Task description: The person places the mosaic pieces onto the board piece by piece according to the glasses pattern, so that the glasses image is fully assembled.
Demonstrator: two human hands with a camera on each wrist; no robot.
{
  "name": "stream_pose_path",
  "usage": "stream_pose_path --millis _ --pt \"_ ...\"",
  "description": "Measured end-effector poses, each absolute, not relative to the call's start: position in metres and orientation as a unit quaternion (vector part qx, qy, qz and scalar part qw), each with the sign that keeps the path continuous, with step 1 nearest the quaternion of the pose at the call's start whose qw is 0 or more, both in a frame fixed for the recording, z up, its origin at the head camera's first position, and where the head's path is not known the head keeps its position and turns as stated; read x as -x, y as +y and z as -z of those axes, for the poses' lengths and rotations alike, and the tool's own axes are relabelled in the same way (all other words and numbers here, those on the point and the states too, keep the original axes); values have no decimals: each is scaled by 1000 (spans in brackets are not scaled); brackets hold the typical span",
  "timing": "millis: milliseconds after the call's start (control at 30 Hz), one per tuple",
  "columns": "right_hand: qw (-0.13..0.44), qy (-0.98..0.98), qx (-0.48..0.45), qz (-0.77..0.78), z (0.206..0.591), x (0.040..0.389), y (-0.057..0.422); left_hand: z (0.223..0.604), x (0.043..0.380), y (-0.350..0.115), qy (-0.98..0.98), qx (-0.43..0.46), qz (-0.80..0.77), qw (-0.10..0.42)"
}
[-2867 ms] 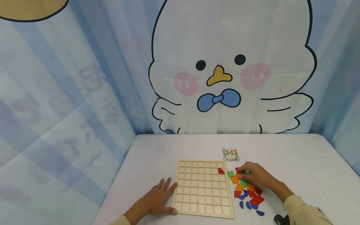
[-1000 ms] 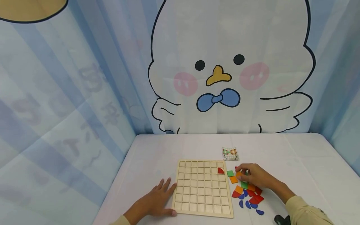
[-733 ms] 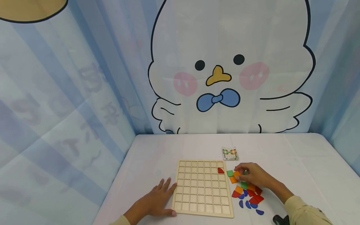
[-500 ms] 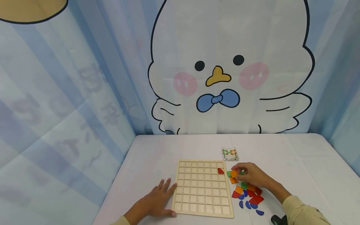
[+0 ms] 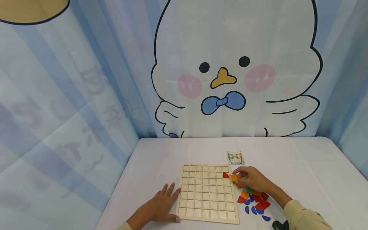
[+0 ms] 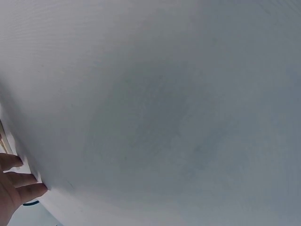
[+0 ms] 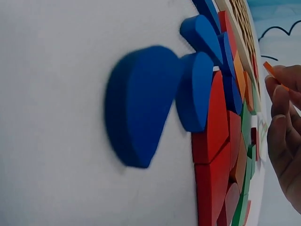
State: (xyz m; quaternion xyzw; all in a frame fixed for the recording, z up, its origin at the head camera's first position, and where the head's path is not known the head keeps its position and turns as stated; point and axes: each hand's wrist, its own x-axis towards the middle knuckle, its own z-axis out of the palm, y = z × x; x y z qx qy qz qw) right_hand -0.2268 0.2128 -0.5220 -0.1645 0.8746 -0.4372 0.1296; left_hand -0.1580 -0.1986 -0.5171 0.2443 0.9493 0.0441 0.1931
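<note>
In the head view, my right hand [image 5: 254,179] pinches an orange square tile [image 5: 233,178] between thumb and fingertips, right at the right edge of a wooden grid board [image 5: 205,195]. The right wrist view shows this orange tile [image 7: 268,68] edge-on at the fingertips. One red quarter-round piece [image 5: 226,175] sits in a cell near the board's upper right. My left hand [image 5: 162,204] lies with fingers spread along the board's left side, thumb near the lower left corner. Part of the left hand [image 6: 16,186] shows in the left wrist view.
Loose pieces lie right of the board: blue half-rounds [image 5: 254,210], red pieces [image 5: 262,204], an orange tile [image 5: 244,195] and a green tile [image 5: 249,190]. A small pattern card [image 5: 235,157] lies behind them. A dark object [image 5: 279,225] is beside the right sleeve.
My right hand has pinched the orange tile out of the pile and carried it left to the board's edge. A few loose pieces shifted slightly. The left hand stays put.
</note>
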Motion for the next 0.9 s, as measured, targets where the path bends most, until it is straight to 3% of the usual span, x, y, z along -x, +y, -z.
stream_pose_path --millis 900 --pt "95 887 120 436 518 230 186 515 157 -198 950 -244 -41 189"
